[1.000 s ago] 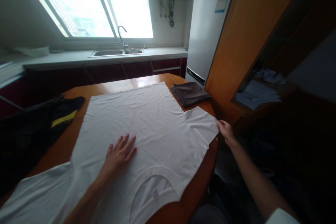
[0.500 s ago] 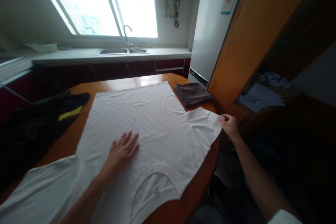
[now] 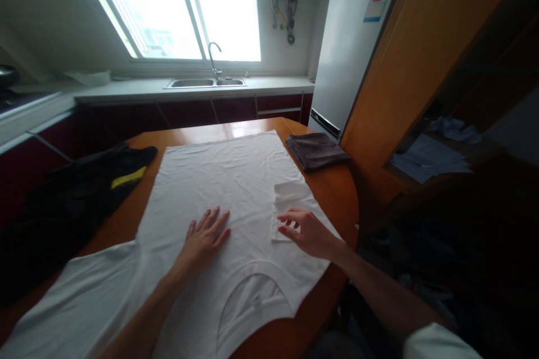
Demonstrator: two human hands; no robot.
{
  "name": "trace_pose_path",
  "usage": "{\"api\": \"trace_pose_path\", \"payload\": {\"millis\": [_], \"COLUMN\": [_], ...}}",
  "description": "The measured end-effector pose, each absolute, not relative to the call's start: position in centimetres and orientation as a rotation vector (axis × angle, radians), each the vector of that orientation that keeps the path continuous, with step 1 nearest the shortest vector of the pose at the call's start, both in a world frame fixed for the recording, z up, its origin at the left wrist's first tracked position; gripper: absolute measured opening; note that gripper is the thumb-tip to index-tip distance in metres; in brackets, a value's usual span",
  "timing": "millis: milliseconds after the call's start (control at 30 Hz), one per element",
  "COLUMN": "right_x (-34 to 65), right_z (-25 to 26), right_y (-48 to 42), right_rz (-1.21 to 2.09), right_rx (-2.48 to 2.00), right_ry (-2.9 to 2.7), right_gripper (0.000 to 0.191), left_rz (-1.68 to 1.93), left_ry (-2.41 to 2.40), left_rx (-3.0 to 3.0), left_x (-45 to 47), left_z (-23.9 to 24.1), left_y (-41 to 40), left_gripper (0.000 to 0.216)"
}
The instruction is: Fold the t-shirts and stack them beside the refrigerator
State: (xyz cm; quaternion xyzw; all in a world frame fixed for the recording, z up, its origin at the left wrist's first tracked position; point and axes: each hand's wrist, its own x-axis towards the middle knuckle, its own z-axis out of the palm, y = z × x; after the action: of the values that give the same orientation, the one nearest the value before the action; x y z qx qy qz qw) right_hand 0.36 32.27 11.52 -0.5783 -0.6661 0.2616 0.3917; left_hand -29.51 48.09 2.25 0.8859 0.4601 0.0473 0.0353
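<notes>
"Beneath the left hand (image 3: 203,241), what lies there?"

"The white T-shirt (image 3: 219,179), spread on the tabletop (image 3: 339,196); that hand lies flat, fingers wide."

"And under the right hand (image 3: 309,231)?"

"The T-shirt's sleeve (image 3: 290,193), turned in over its body. Fingers and thumb there are loosely curled, slightly apart. Beyond that hand sits a folded dark cloth (image 3: 318,151)."

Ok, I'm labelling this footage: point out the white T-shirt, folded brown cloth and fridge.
White T-shirt (image 3: 248,210), head view: middle of its body.
Folded brown cloth (image 3: 319,150), head view: its top face.
Fridge (image 3: 352,47), head view: its upper door.
</notes>
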Motion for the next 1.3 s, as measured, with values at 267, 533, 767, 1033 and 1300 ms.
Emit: {"api": "trace_pose_path", "payload": {"millis": [267, 533, 767, 1033, 1300], "right_x": [8.8, 13.1, 9.9, 9.9, 10.6], "right_z": [9.4, 8.8, 9.1, 7.8, 6.3], "right_y": [32.8, 38.0, 46.4, 49.3, 49.7], "right_rz": [0.296, 0.230, 0.377, 0.601, 0.656], "right_rx": [-1.716, -1.723, -1.842, -1.811, -1.684], "right_ry": [-1.389, -1.460, -1.889, -2.042, -2.056], "right_gripper": [0.022, 0.017, 0.019, 0.014, 0.007], "left_rz": [0.347, 0.375, 0.223, 0.309, 0.453], "left_ry": [1.396, 0.672, 0.462, 0.458, 0.438], "left_rx": [2.724, 2.715, 2.859, 3.012, 3.032], "left_x": [-29.2, -26.2, -20.5, -19.6, -19.6], "left_z": [2.5, 9.4, 10.1, 7.4, 6.9], "left_y": [47.8, 43.0, 40.7, 41.3, 41.7], "left_gripper": [0.052, 0.042, 0.031, 0.015, 0.019]}}
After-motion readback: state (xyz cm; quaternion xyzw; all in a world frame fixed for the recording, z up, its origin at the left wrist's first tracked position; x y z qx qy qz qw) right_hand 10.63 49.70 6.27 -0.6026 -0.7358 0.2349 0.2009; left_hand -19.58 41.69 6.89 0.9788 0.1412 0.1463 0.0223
